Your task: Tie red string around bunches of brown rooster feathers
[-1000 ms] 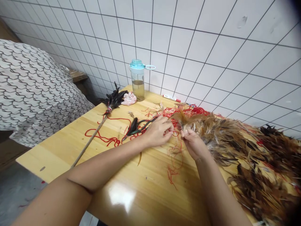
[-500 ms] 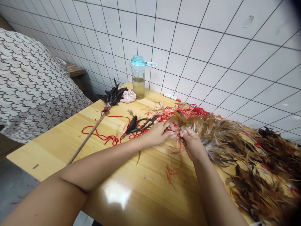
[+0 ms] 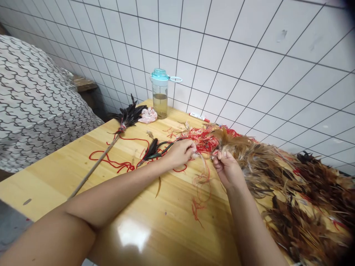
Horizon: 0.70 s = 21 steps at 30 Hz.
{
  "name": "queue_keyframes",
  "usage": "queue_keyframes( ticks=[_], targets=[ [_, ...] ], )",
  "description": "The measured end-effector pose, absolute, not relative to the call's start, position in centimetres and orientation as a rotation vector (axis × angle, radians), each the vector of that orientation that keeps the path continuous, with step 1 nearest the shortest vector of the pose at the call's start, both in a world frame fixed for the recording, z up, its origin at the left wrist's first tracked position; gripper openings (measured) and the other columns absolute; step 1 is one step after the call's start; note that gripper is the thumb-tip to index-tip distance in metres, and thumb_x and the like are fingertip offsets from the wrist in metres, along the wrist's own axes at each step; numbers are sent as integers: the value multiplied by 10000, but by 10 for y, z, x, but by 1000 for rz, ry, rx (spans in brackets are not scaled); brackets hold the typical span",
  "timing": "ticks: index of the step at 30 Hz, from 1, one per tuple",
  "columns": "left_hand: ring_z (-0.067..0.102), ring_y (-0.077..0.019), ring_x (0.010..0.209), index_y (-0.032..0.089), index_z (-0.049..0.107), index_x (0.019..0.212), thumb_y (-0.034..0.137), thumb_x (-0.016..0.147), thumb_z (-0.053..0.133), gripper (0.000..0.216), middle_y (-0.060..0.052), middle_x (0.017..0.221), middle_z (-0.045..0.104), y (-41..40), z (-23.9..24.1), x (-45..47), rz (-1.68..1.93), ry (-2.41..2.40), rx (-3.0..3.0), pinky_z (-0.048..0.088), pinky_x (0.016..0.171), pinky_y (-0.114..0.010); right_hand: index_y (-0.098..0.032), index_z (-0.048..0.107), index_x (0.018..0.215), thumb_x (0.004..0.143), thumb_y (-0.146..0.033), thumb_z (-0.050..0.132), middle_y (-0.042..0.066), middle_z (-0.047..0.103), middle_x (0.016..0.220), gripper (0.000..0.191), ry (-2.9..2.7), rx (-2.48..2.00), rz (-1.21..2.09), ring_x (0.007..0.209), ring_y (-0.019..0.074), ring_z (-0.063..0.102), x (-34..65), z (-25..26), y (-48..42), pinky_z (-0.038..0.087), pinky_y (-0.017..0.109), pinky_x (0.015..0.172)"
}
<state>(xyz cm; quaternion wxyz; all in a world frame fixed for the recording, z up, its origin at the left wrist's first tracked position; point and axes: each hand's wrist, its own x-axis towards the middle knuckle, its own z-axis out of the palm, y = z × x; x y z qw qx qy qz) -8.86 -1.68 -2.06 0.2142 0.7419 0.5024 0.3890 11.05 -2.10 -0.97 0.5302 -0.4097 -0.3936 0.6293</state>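
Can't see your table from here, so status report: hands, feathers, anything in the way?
Left hand, right hand apart, both curled; grips unclear. Brown feathers lie beside right hand. Red thread tangle close beyond both hands; possible snag.

One head-worn camera looks forward and down, close over a glossy, pale-yellow wooden tabletop (image 3: 172, 229), facing the flat white, black-lined tile wall (image 3: 216, 48) behind it.
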Motion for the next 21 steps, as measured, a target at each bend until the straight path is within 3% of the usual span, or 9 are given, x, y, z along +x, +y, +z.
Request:
queue_keyframes(
  ticks=[4, 6, 12, 15, 19, 21],
  targets=[
    [560, -169, 941, 154, 614, 994, 134, 846, 469, 208, -82, 1049, 604, -20, -16, -95, 1330, 1529, 2095, 450, 872, -328, -191, 547, 671, 623, -259, 772, -19, 545, 746, 240, -894, -971, 1527, 564, 71, 422, 110, -8, -21, 299, 212, 474],
    [574, -158, 920, 158, 600, 1092, 171, 871, 466, 259, -94, 1123, 594, -27, -12, -94, 1358, 1420, 2102, 458, 892, -334, -186, 528, 631, 619, -270, 775, -19, 528, 714, 261, -910, -942, 1561, 564, 73, 419, 107, -7, -23, 301, 209, 474],
    [606, -127, 755, 174, 512, 1265, 266, 864, 534, 412, -74, 1032, 661, -45, -17, -69, 990, 993, 1835, 498, 672, -249, -197, 532, 622, 636, -326, 779, -25, 490, 640, 279, -962, -901, 1598, 562, 89, 419, 91, -3, -37, 345, 218, 499],
    [625, -129, 814, 153, 537, 1170, 213, 860, 513, 316, -67, 967, 671, -45, -22, -63, 986, 857, 1676, 498, 686, -228, -206, 523, 618, 667, -359, 759, -25, 474, 598, 285, -1008, -882, 1605, 535, 92, 383, 85, -1, -43, 330, 224, 484],
    [565, -105, 644, 154, 621, 888, 226, 853, 510, 137, -2, 723, 634, -40, -19, -70, 991, 1090, 1769, 444, 606, -216, -210, 515, 616, 675, -358, 740, -23, 467, 607, 276, -1030, -938, 1518, 536, 94, 382, 86, -4, -40, 288, 231, 465],
    [569, -114, 674, 161, 634, 820, 231, 861, 503, 155, -2, 728, 643, -39, -16, -74, 1002, 1177, 1925, 438, 640, -230, -209, 522, 614, 650, -344, 744, -10, 510, 665, 262, -1004, -998, 1481, 554, 94, 395, 87, -9, -37, 271, 233, 459]
  ],
)
